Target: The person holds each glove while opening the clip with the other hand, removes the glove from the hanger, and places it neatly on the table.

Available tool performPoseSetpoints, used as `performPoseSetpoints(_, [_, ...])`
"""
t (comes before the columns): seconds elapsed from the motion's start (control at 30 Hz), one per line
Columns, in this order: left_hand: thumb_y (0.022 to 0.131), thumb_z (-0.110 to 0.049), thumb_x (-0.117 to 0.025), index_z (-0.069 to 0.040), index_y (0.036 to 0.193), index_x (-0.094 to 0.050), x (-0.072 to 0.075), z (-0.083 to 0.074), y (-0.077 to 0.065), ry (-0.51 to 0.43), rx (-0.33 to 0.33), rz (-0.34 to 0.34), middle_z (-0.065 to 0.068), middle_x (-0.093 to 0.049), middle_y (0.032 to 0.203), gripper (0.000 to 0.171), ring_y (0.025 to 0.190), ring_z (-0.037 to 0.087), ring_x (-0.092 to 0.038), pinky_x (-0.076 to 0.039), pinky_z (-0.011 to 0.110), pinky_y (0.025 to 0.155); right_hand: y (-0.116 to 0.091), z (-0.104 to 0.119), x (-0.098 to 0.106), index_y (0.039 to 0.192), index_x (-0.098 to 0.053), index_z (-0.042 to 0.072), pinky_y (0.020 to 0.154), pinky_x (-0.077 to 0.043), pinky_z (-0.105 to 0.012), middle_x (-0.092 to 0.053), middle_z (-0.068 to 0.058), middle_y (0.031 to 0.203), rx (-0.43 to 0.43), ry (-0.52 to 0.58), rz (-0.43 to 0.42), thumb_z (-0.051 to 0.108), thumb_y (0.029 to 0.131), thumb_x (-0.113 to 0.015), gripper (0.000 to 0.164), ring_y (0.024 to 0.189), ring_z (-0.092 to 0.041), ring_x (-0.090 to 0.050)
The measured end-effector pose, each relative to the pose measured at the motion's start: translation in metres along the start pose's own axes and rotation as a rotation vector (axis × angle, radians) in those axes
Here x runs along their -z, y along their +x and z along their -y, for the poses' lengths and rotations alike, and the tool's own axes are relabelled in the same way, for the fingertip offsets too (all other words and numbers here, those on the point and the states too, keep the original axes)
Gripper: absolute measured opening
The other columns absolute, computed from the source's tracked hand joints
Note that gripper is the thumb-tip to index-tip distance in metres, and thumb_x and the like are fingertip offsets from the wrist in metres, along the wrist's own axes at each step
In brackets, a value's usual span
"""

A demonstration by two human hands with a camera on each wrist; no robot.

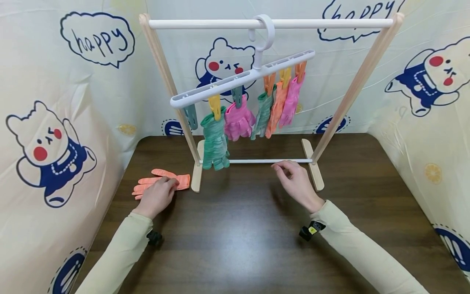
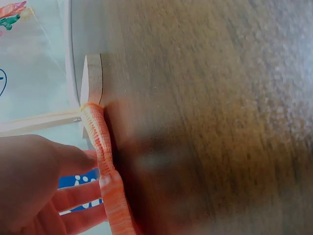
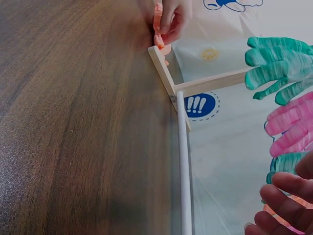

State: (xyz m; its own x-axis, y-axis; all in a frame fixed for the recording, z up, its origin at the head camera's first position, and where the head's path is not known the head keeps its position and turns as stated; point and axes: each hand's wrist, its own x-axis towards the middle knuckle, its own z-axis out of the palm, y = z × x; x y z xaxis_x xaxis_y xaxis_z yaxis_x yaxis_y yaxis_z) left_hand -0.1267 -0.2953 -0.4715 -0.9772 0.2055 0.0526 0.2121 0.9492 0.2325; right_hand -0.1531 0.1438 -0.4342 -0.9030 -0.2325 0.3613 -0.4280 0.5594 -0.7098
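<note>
An orange knit glove [image 1: 182, 182] lies on the table at the left foot of the wooden rack. My left hand [image 1: 157, 198] is over it, thumb and fingertips pinching the fabric in the left wrist view. My right hand [image 1: 296, 183] holds nothing; its fingers hang loosely curled near the rack's low white bar [image 1: 257, 161]. Above, a white hanger [image 1: 220, 86] carries a green glove [image 1: 215, 143], a pink glove [image 1: 239, 120], and several more gloves at its right end, all clipped. At the hanger's left end, a teal clothespin [image 1: 191, 116] holds no glove.
The rack's wooden posts [image 1: 358, 87] lean outward toward the white top rod [image 1: 205, 24], where the hanger hooks on. Its flat wooden feet [image 1: 196, 177] rest on the dark brown table [image 1: 235, 237]. A cartoon-printed cloth [image 1: 40, 81] surrounds the back and sides.
</note>
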Motion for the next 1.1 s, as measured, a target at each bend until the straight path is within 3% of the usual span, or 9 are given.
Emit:
performPoseSetpoints(0.27, [0.096,-0.003,-0.070,0.001,0.111,-0.073,-0.004,0.002,0.002,0.005,-0.002,-0.007,0.019,-0.067,0.100,0.016,0.090,0.038,-0.066,-0.058,0.057,0.077,0.000,-0.001,-0.002,0.111,-0.076,0.006,0.078,-0.056,-0.049,-0.073,-0.007,0.102,0.006,0.001,0.008,0.014,0.103,-0.063,0.018,0.087,-0.019,-0.062])
performPoseSetpoints(0.37, [0.095,-0.006,-0.072,-0.001,0.112,-0.072,-0.003,0.001,0.002,0.021,0.016,0.003,0.017,-0.067,0.098,0.017,0.090,0.038,-0.065,-0.054,0.062,0.080,0.000,-0.001,-0.002,0.111,-0.076,0.006,0.079,-0.055,-0.052,-0.074,-0.007,0.104,0.009,0.006,0.010,0.014,0.103,-0.063,0.017,0.088,-0.020,-0.063])
performPoseSetpoints(0.53, [0.095,-0.011,-0.074,-0.003,0.114,-0.072,0.000,-0.002,0.003,0.047,0.039,0.005,0.020,-0.070,0.109,0.021,0.102,0.042,-0.065,-0.047,0.070,0.088,-0.001,0.000,-0.001,0.111,-0.076,0.006,0.076,-0.055,-0.041,-0.074,-0.007,0.105,0.007,-0.006,0.019,0.014,0.103,-0.063,0.017,0.086,-0.019,-0.063])
performPoseSetpoints(0.67, [0.096,-0.014,-0.073,-0.003,0.114,-0.072,0.004,-0.006,0.004,0.051,0.024,-0.026,0.022,-0.070,0.114,0.021,0.105,0.044,-0.065,-0.049,0.068,0.088,0.000,0.001,-0.001,0.111,-0.076,0.006,0.075,-0.053,-0.034,-0.074,-0.007,0.104,0.010,-0.014,0.021,0.015,0.103,-0.064,0.017,0.084,-0.018,-0.064])
performPoseSetpoints(0.93, [0.097,-0.012,-0.069,-0.002,0.112,-0.073,0.011,-0.020,0.005,-0.016,-0.047,-0.118,0.021,-0.072,0.107,0.018,0.095,0.039,-0.069,-0.055,0.061,0.080,0.005,0.006,0.003,0.113,-0.076,0.005,0.076,-0.055,-0.039,-0.074,-0.008,0.105,0.007,0.007,0.033,0.015,0.104,-0.063,0.019,0.085,-0.019,-0.065])
performPoseSetpoints(1.1, [0.099,-0.015,-0.067,-0.003,0.114,-0.073,0.016,-0.030,0.010,-0.074,-0.046,-0.125,0.020,-0.072,0.106,0.020,0.092,0.037,-0.069,-0.057,0.056,0.078,0.009,0.010,0.006,0.112,-0.076,0.004,0.073,-0.053,-0.034,-0.074,-0.008,0.102,0.021,0.023,0.024,0.015,0.104,-0.063,0.019,0.082,-0.020,-0.064])
